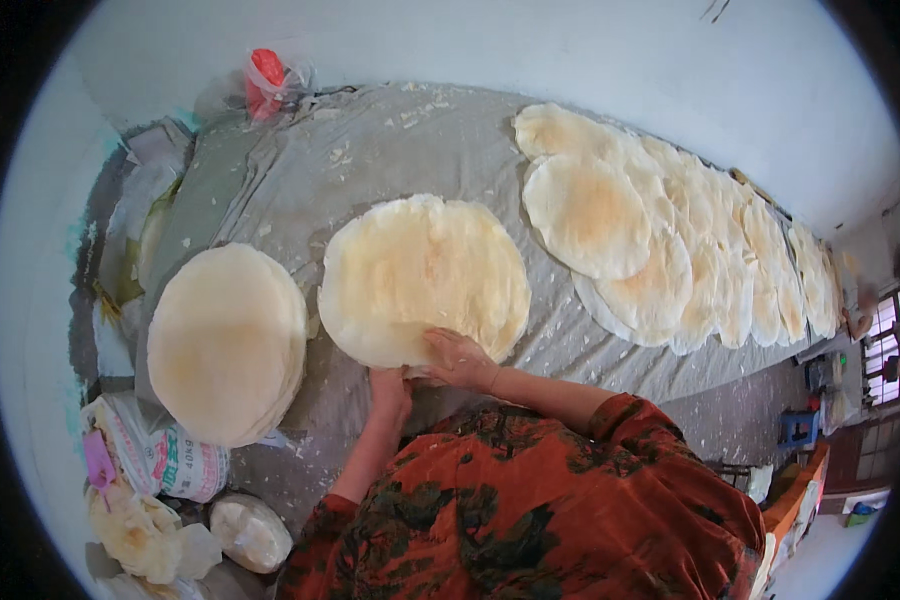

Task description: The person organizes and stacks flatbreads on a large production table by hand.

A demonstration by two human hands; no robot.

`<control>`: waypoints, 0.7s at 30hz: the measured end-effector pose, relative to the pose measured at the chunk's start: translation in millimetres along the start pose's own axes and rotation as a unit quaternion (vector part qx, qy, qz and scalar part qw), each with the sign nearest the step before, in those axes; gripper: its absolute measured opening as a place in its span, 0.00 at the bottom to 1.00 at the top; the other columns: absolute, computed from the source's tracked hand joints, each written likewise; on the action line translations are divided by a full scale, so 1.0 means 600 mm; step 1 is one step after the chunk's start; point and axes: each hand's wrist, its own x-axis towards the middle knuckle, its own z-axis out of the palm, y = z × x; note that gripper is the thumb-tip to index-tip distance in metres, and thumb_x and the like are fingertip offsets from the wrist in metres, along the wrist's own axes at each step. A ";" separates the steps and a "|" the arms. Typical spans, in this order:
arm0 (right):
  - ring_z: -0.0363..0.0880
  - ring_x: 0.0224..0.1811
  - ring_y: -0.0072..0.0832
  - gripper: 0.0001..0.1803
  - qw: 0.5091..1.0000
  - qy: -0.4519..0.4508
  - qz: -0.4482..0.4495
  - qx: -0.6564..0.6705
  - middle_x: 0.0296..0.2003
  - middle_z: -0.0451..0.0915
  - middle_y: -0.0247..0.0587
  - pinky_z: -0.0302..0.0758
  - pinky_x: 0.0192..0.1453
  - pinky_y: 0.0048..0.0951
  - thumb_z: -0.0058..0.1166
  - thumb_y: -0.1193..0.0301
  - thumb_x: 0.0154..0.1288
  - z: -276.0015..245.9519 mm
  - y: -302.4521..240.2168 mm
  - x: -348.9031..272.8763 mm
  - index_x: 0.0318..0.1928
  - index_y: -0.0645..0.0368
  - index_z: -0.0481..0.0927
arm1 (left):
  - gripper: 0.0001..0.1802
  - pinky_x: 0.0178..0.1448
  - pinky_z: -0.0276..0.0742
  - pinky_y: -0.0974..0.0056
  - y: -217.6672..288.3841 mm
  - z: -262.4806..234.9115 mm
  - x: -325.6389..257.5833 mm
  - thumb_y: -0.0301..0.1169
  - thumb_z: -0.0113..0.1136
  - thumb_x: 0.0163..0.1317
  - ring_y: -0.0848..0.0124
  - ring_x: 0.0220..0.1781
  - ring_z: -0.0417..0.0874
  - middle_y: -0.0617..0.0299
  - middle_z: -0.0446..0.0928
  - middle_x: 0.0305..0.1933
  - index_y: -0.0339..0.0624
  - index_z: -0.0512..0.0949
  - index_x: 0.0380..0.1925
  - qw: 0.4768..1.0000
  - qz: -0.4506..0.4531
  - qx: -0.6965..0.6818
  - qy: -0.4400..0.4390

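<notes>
- Flatbread stack (pixel 425 280): round, pale yellow, thin sheets piled w/ ragged edges; lies mid-desk on grey cloth (pixel 390 150), right in front of the person
- Right hand (pixel 457 358): palm down, fingers spread flat on the stack's near edge; pressing on top, not gripping
- Left hand (pixel 389 385): at the stack's near rim, just below it; fingers tucked at/under the edge, so can't tell how far closed; touching the right hand's side
- Both forearms come from lower edge; sleeves in orange-red fabric w/ dark pattern (pixel 530 510)
- Second stack (pixel 225 340): to the left, neater, thicker, rounder; apart from the middle stack by a strip of cloth
- Row of single flatbreads (pixel 670 240): to the right, overlapping like shingles, running toward far right end of desk; browner patches at centres
- Crumbs/flakes scattered on cloth, esp. far side
- Printed sack (pixel 165 455) + pale plastic bags (pixel 150 535): lower left, below second stack
- Red bag (pixel 267 75): far left corner by the white wall
</notes>
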 end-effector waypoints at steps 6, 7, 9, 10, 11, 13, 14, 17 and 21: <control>0.60 0.62 0.48 0.33 0.995 -0.002 -0.033 -0.094 0.57 0.64 0.56 0.61 0.61 0.47 0.54 0.56 0.54 0.004 -0.014 0.011 0.55 0.66 0.64 | 0.21 0.42 0.77 0.61 0.007 0.004 -0.007 0.19 0.52 0.54 0.65 0.45 0.77 0.59 0.73 0.47 0.40 0.67 0.50 1.000 -0.004 0.003 -0.001; 0.61 0.61 0.47 0.33 0.996 -0.002 -0.026 -0.086 0.58 0.63 0.56 0.61 0.62 0.43 0.53 0.55 0.56 -0.008 -0.030 0.006 0.55 0.66 0.64 | 0.22 0.42 0.76 0.62 0.013 0.013 -0.012 0.18 0.52 0.53 0.65 0.46 0.76 0.58 0.73 0.46 0.39 0.67 0.50 1.000 -0.001 0.002 -0.001; 0.61 0.61 0.47 0.33 0.996 -0.004 -0.022 -0.081 0.59 0.63 0.56 0.60 0.63 0.39 0.51 0.55 0.58 -0.016 -0.031 0.009 0.56 0.67 0.64 | 0.22 0.41 0.76 0.62 0.025 0.030 -0.015 0.18 0.52 0.52 0.64 0.45 0.77 0.57 0.73 0.46 0.38 0.66 0.50 1.000 0.003 0.011 0.014; 0.63 0.60 0.46 0.33 0.999 0.015 -0.017 -0.043 0.58 0.64 0.56 0.62 0.62 0.38 0.52 0.55 0.58 -0.015 -0.026 0.013 0.56 0.66 0.64 | 0.23 0.41 0.77 0.61 0.028 0.032 -0.019 0.17 0.52 0.51 0.63 0.44 0.77 0.56 0.74 0.45 0.37 0.66 0.50 0.999 0.005 0.022 0.032; 0.65 0.59 0.45 0.33 0.999 0.033 -0.010 -0.006 0.57 0.65 0.56 0.64 0.60 0.37 0.52 0.55 0.58 -0.012 -0.023 0.014 0.57 0.66 0.63 | 0.23 0.41 0.77 0.61 0.026 0.028 -0.017 0.17 0.52 0.51 0.63 0.44 0.77 0.56 0.74 0.45 0.37 0.66 0.50 0.999 0.007 0.019 0.034; 0.69 0.55 0.44 0.31 0.999 0.044 0.021 0.014 0.54 0.69 0.55 0.67 0.58 0.36 0.52 0.55 0.58 -0.013 -0.016 0.015 0.55 0.65 0.66 | 0.25 0.40 0.77 0.62 0.022 0.020 -0.005 0.16 0.54 0.47 0.64 0.43 0.77 0.58 0.74 0.45 0.40 0.67 0.49 0.998 0.007 0.038 0.053; 0.72 0.52 0.43 0.29 0.996 0.058 0.055 0.034 0.50 0.73 0.53 0.69 0.56 0.36 0.53 0.55 0.58 -0.016 -0.012 0.016 0.53 0.65 0.69 | 0.25 0.40 0.77 0.62 0.020 0.017 -0.003 0.16 0.54 0.47 0.64 0.43 0.77 0.58 0.74 0.45 0.40 0.67 0.49 0.998 0.008 0.036 0.053; 0.77 0.43 0.40 0.18 1.000 0.005 -0.019 0.001 0.39 0.79 0.48 0.73 0.50 0.36 0.53 0.62 0.58 0.015 0.077 0.034 0.42 0.62 0.78 | 0.26 0.38 0.77 0.62 0.010 -0.007 -0.004 0.16 0.54 0.47 0.64 0.43 0.77 0.57 0.74 0.44 0.40 0.67 0.49 0.996 0.013 0.035 0.077; 0.79 0.31 0.32 0.10 0.993 -0.042 -0.064 0.092 0.28 0.81 0.39 0.72 0.41 0.34 0.52 0.61 0.54 -0.146 0.176 0.222 0.28 0.50 0.83 | 0.25 0.36 0.77 0.60 -0.008 -0.071 0.023 0.17 0.55 0.46 0.63 0.41 0.78 0.57 0.75 0.42 0.39 0.68 0.48 0.993 -0.007 0.072 0.092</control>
